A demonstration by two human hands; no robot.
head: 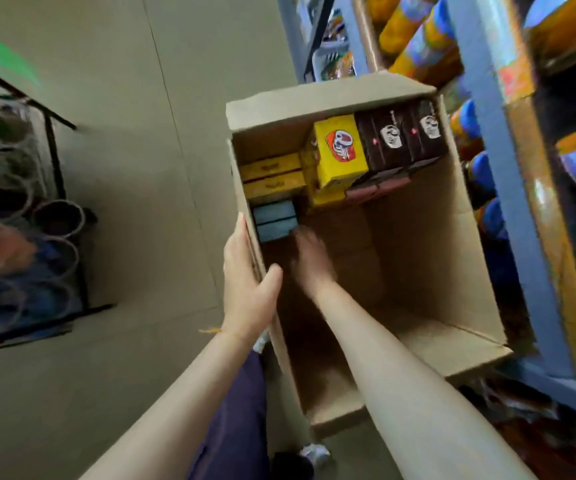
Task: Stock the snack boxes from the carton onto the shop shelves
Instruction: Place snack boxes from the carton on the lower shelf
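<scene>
An open cardboard carton [428, 258] stands on the floor beside the shelves. At its far end lie snack boxes: a yellow box [340, 150] on top, two dark brown boxes [406, 136] to its right, flat yellow boxes [272, 174] and light blue boxes [274, 218] at the left. My left hand [248, 278] grips the carton's left wall, thumb inside. My right hand [312, 258] reaches down inside the carton, blurred, just short of the blue boxes; whether it holds anything is unclear.
Blue shop shelves [494, 109] with orange and blue packs rise on the right, close to the carton. A black wire rack [54, 157] with jars and bowls stands at the left. Tiled floor [175, 133] lies between them. My leg and shoe are below.
</scene>
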